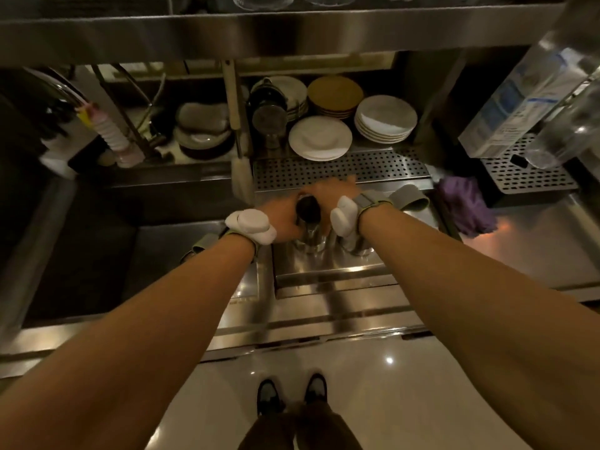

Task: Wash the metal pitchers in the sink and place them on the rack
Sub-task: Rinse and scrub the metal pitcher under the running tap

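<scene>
Because both pitchers are thin polished steel, I judge them light when empty, stiff and not fragile, yet slippery once wet. The safest hold is therefore the handle or a full wrap round the body, not the rim. At the left lies the deep sink (97, 254), dark and in shadow. Just right of it the left hand (284, 220) curls round the side of the left pitcher (308, 237), which stands upright on the steel ledge (324, 271) beside the sink, its dark mouth facing up. Close beside it stands the right pitcher (359, 249), mostly hidden under the wrist. The right hand (329, 194) reaches over the two mouths; whether its fingers grip anything I cannot tell. Both cylinders are shiny and mirror the lamps. Behind them is the perforated rack (341, 170), and further right a purple cloth (467, 212).
</scene>
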`<control>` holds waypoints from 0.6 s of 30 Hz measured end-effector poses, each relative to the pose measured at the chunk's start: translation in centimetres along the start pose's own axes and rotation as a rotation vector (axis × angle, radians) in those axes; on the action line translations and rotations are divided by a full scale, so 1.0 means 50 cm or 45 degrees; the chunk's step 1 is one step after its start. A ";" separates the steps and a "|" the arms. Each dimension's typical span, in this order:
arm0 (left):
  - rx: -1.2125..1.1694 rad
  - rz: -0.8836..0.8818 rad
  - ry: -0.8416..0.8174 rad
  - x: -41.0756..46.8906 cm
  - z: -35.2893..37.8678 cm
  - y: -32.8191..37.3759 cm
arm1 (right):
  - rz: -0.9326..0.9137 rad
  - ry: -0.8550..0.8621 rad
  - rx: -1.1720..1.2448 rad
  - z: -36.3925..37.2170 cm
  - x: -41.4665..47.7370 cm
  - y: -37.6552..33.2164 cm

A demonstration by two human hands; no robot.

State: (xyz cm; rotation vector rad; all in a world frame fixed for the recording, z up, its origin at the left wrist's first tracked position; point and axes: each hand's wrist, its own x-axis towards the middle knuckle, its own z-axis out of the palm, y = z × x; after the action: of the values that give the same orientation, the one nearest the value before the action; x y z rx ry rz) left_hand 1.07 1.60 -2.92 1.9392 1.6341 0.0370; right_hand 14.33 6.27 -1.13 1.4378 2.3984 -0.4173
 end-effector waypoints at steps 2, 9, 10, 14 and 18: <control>-0.063 -0.006 0.019 -0.010 0.005 -0.013 | -0.004 -0.017 -0.034 -0.003 0.007 0.000; -0.120 -0.072 -0.016 -0.032 -0.009 -0.032 | -0.075 0.036 -0.032 -0.027 0.010 -0.021; -0.164 -0.072 0.007 -0.038 -0.018 -0.033 | -0.093 0.093 -0.003 -0.036 0.011 -0.029; -0.238 -0.076 0.147 -0.077 -0.060 -0.060 | -0.141 0.240 0.035 -0.073 0.003 -0.097; -0.251 -0.033 0.190 -0.112 -0.080 -0.105 | -0.171 0.226 0.144 -0.080 0.006 -0.158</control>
State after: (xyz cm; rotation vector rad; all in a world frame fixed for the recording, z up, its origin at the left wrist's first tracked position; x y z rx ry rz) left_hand -6.53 -1.45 -0.08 1.8011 1.6817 0.3280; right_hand 6.71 4.54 3.05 1.4191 2.6621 -0.4830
